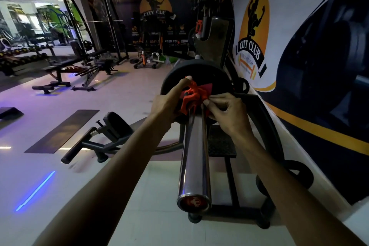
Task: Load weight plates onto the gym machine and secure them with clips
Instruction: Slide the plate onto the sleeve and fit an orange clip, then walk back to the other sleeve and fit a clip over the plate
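Note:
A chrome loading sleeve [194, 158] of the gym machine points toward me, its end cap red. A black weight plate [179, 72] sits on the sleeve at its far end. An orange-red clip [192, 98] is around the sleeve, right against the plate. My left hand [169, 102] grips the clip's left side, the index finger stretched over its top. My right hand [225, 110] pinches the clip's right side with thumb and fingers. A second orange clip [198, 26] is on the machine's upper part behind.
The black machine frame [265, 126] and its step plate stand under the sleeve, beside the painted wall on the right. A padded lever arm [111, 126] lies on the floor at left. Dark mats, benches and racks [65, 66] fill the room farther back.

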### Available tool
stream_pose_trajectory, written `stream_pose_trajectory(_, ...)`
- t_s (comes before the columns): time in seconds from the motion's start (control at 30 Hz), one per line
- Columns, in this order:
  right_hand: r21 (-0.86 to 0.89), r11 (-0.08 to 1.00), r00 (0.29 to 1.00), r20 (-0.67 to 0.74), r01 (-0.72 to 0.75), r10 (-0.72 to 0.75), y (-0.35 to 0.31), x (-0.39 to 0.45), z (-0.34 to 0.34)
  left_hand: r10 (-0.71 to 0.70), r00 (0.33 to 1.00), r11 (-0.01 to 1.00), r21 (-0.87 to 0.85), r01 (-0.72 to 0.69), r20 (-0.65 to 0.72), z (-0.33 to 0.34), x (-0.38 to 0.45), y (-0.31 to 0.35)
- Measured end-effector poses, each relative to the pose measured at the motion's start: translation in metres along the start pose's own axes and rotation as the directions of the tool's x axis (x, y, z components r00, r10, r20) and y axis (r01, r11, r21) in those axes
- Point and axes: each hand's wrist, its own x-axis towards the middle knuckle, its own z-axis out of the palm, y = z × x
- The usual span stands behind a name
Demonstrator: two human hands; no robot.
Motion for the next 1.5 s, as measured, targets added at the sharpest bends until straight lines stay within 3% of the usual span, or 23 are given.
stream_pose_trajectory(0.33,-0.009,0.999,0.995,-0.092,0.041,-0.042,-0.006,-0.012,0.004,-0.058,0.994,0.962,-0.262,0.081,0.096,-0.003,0.005,-0.01)
stream_pose_trajectory(0.67,-0.001,1.0,0.99,-0.135,0.028,-0.028,-0.007,-0.018,0.01,-0.05,0.996,0.943,-0.324,0.073,0.077,-0.007,0.006,-0.022)
stream_pose_trajectory(1.0,0.004,1.0,0.998,-0.061,-0.027,0.028,-0.014,-0.03,0.007,0.123,0.992,0.992,-0.038,-0.122,0.038,-0.017,-0.018,-0.03)
stream_pose_trajectory(1.17,-0.052,0.997,0.995,-0.092,-0.053,0.048,-0.009,-0.078,0.022,0.343,0.939,0.9,0.274,-0.339,0.034,-0.062,-0.047,-0.065)
stream_pose_trajectory(1.33,-0.149,0.924,0.932,0.028,-0.353,0.361,0.014,-0.146,0.065,0.388,0.922,0.845,0.406,-0.348,-0.017,-0.143,-0.071,-0.099)
stream_pose_trajectory(1.4,-0.263,0.918,0.95,0.008,-0.298,0.311,0.005,-0.162,0.094,0.404,0.915,0.813,0.464,-0.351,-0.017,-0.18,-0.085,-0.113)
stream_pose_trajectory(1.5,-0.278,0.942,0.971,0.091,-0.187,0.219,-0.028,-0.188,0.149,0.415,0.909,0.773,0.543,-0.329,-0.04,-0.247,-0.104,-0.134)
